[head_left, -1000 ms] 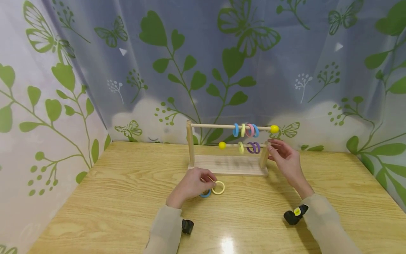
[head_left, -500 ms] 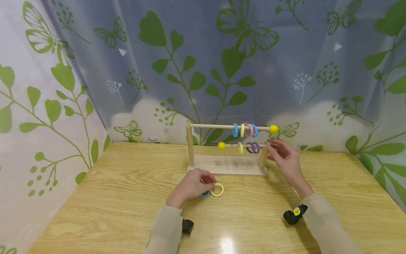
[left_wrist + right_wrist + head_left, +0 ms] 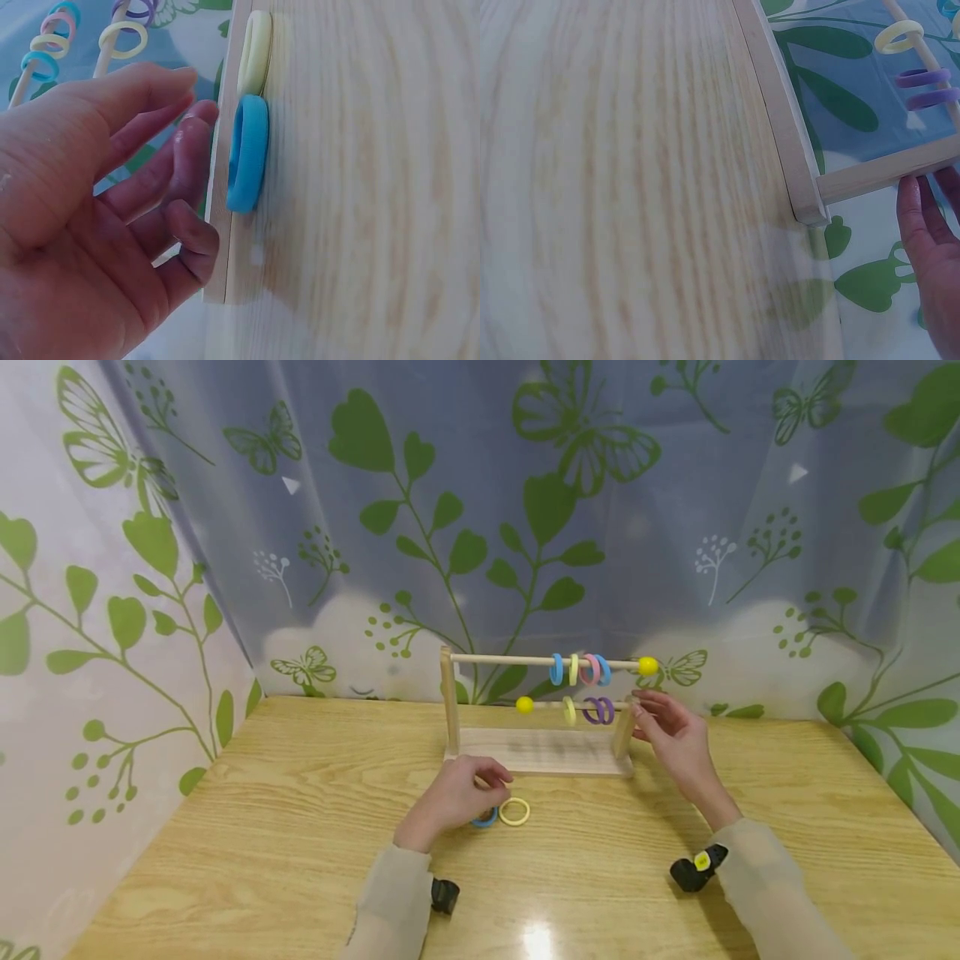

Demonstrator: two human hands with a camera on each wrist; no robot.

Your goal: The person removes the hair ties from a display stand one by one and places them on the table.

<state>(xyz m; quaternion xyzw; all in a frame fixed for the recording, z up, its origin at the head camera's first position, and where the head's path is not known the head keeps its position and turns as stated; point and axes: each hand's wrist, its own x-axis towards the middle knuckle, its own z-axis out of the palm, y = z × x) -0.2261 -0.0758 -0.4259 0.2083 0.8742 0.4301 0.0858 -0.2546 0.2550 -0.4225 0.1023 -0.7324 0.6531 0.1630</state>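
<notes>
A wooden ring rack (image 3: 540,752) stands on the table, with coloured rings hanging on its two rods. My right hand (image 3: 675,739) holds the rack's right post (image 3: 892,171) near its upper end, fingertips against the wood. In front of the rack's left part is my left hand (image 3: 461,793), fingers loosely bent and nothing between them. Beside its fingertips a yellow ring (image 3: 514,823) lies flat on the table. A blue ring (image 3: 250,154) lies next to the yellow one, partly covered by the left hand in the head view.
The upper rod (image 3: 510,658) carries blue, yellow and pink rings and ends in a yellow ball (image 3: 647,666) at right. Yellow and purple rings (image 3: 593,711) hang on the lower rod, whose yellow ball (image 3: 524,705) faces left. A patterned curtain (image 3: 480,527) hangs behind the table (image 3: 600,877).
The yellow ring, tilted at my left fingertips before, has been let go and now lies flat on the table. My right hand keeps its place on the post.
</notes>
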